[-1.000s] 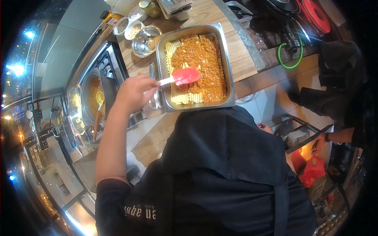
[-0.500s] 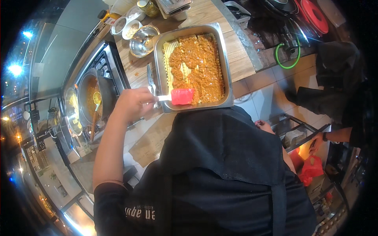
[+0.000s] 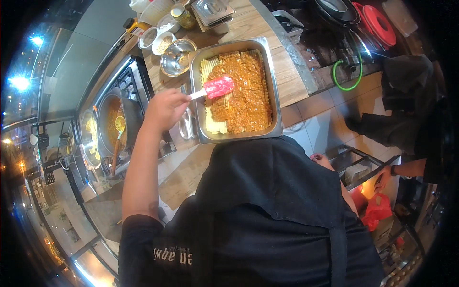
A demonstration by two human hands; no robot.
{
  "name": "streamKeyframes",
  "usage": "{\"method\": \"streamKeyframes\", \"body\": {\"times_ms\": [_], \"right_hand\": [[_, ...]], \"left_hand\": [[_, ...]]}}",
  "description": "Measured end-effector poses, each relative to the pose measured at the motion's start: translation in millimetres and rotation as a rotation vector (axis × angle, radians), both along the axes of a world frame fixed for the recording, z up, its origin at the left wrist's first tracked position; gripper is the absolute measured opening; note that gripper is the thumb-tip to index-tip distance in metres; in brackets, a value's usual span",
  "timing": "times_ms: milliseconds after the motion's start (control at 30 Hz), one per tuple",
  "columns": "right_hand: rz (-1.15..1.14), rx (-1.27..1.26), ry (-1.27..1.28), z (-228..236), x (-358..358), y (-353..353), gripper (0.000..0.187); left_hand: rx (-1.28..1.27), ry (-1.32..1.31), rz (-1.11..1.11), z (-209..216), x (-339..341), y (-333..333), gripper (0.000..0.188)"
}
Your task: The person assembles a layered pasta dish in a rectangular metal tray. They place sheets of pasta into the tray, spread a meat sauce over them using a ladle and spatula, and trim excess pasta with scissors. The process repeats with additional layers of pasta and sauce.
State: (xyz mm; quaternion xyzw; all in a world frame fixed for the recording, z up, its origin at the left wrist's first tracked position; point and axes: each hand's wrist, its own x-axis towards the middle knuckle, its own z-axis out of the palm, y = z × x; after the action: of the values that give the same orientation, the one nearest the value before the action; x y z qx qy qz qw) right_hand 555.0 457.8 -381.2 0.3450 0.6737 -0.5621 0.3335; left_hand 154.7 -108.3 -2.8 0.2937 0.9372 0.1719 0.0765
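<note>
My left hand [image 3: 167,107] is closed around the white handle of a spatula with a red blade [image 3: 219,87]. The blade, smeared with sauce, rests over the left middle of a deep steel pan [image 3: 277,128]. Chunky orange-brown sauce [image 3: 248,98] covers most of the pan's contents. Ridged pale yellow pasta sheets [image 3: 216,123] show along the left side and at the near left corner. Partly hidden by the black apron, my right hand [image 3: 322,160] hangs low at my right side, away from the pan; its fingers show too little to tell their shape.
Left of the pan lie metal utensils [image 3: 186,126]. Beyond them stand a steel bowl [image 3: 178,58], small white bowls [image 3: 163,43] and a jar [image 3: 183,16]. A large pot [image 3: 131,117] with a ladle sits by the stove. Another person's hand [image 3: 383,179] is near a red bag [image 3: 379,206] at right.
My left hand has moved the spatula away from the pan's near edge to its left middle. Sauce covers the former central gap, and pasta shows at the near left corner.
</note>
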Motion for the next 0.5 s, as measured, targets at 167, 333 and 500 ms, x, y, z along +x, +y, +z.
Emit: {"method": "streamKeyframes", "body": {"times_ms": [167, 333, 500], "right_hand": [[0.016, 0.006, -0.031, -3.8, 5.2, -2.4, 0.018], [0.033, -0.013, -0.051, 12.7, -1.0, -8.6, 0.017], [-0.055, -0.006, -0.041, 11.9, 1.8, -15.0, 0.015]], "left_hand": [[0.104, 0.019, 0.161, 2.2, 2.1, 32.7, 0.015], [-0.022, 0.008, 0.146, -16.3, 59.1, 34.0, 0.013], [-0.057, -0.13, 0.106, 25.7, 117.9, 17.5, 0.012]]}}
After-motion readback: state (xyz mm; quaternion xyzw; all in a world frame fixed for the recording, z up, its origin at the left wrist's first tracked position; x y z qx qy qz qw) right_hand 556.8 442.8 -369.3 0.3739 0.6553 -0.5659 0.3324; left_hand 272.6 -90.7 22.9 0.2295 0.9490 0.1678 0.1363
